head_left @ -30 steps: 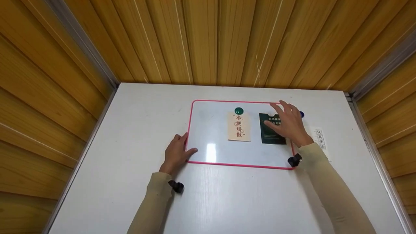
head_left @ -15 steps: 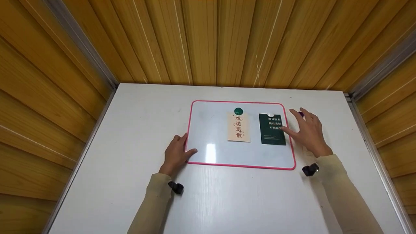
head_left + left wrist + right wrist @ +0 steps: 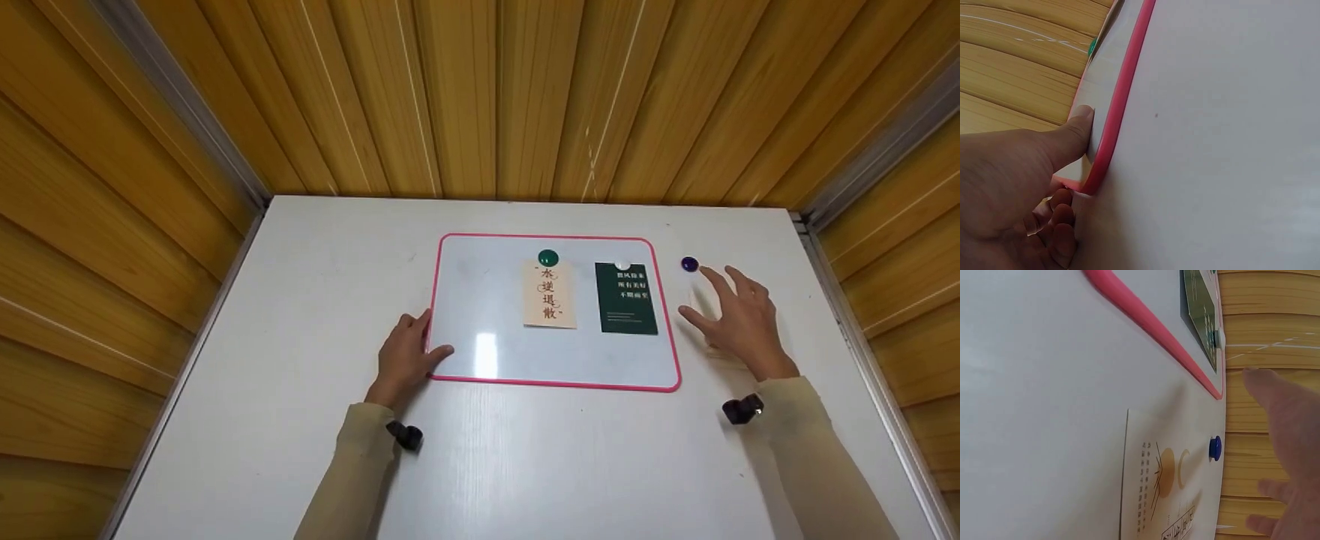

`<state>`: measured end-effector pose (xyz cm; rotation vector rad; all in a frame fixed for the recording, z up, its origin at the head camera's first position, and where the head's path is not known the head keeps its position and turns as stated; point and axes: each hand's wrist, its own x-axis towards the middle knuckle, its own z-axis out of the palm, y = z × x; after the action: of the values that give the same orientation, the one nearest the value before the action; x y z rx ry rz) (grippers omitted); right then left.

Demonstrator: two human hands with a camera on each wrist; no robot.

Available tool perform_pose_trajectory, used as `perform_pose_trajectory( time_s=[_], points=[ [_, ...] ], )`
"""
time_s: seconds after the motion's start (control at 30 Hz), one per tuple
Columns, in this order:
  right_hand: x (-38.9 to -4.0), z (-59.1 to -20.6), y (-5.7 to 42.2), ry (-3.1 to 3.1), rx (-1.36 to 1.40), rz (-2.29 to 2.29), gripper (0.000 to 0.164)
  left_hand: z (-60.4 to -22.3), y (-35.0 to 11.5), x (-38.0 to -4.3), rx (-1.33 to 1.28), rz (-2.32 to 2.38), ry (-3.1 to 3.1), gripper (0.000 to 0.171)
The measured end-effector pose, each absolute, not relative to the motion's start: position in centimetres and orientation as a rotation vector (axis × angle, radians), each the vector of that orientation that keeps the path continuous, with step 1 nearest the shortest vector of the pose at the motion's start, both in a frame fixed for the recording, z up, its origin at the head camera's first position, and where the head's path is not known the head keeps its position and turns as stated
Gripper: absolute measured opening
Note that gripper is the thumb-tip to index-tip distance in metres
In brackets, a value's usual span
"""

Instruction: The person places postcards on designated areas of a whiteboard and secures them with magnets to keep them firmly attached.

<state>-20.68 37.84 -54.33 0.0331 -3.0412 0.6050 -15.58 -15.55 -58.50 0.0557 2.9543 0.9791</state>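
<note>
A whiteboard [image 3: 555,356] with a pink frame lies on the white table. My left hand [image 3: 403,356] grips its left edge near the front corner. In the left wrist view the thumb [image 3: 1072,135] presses on the board's face, with the fingers curled by the frame. My right hand [image 3: 742,322] hovers right of the board, fingers spread, holding nothing. Beneath it lies a pale card [image 3: 1145,433], mostly hidden in the head view. A blue round magnet [image 3: 689,264] sits just beyond the right index fingertip.
On the board, a green magnet [image 3: 548,258] is at the top of a cream card [image 3: 536,300]. A white magnet [image 3: 622,265] sits at the top of a dark green card [image 3: 628,306]. Wood-patterned walls [image 3: 465,97] enclose the table [image 3: 510,465] behind and at both sides.
My right hand has moved off the dark green card to the right, leaving the white magnet and then the blue magnet in view. The left hand stays at the board's edge.
</note>
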Motion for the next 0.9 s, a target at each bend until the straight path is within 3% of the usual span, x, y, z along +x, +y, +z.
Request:
perform_pose_trajectory(
  time_s=[0.9],
  points=[
    [-19.8, -55.0, 38.9, -3.149, -0.090, 0.575, 0.093, -58.5, -15.5, -15.5, 0.053, 0.989, 2.957, 0.084]
  ],
)
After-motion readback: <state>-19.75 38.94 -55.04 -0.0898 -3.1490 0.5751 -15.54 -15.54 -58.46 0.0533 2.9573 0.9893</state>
